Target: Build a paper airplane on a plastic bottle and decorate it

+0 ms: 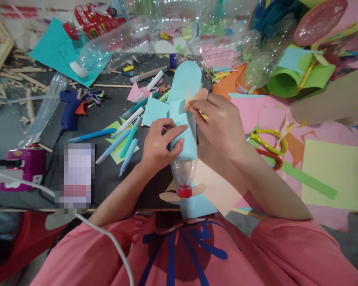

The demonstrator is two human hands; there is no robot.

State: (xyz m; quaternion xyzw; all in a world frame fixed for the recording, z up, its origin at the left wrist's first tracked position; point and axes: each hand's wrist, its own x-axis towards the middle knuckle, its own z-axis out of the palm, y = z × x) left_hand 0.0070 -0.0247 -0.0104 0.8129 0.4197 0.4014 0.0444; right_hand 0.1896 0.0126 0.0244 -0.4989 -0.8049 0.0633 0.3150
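Observation:
A plastic bottle [184, 169] lies with its red cap [185, 191] toward me, its body wrapped in light blue paper. A rounded light blue paper piece [186, 77] extends past its far end. Curved peach paper strips stick out on both sides of the cap. My left hand [162, 141] grips the wrapped body from the left, thumb and forefinger lying across it. Between the thumb and fingers of my right hand [222, 123] is a small folded peach paper piece [198, 96], held against the top of the blue wrap. Its lower edge is partly hidden by my fingertips.
Left of the bottle lie several markers [128, 143], a blue glue gun [71, 109] and a phone [76, 174]. Yellow-handled scissors [268, 140] rest on pink paper at the right. Clear bottles [116, 45] and paper scraps crowd the back. A white cable [107, 230] crosses the front left.

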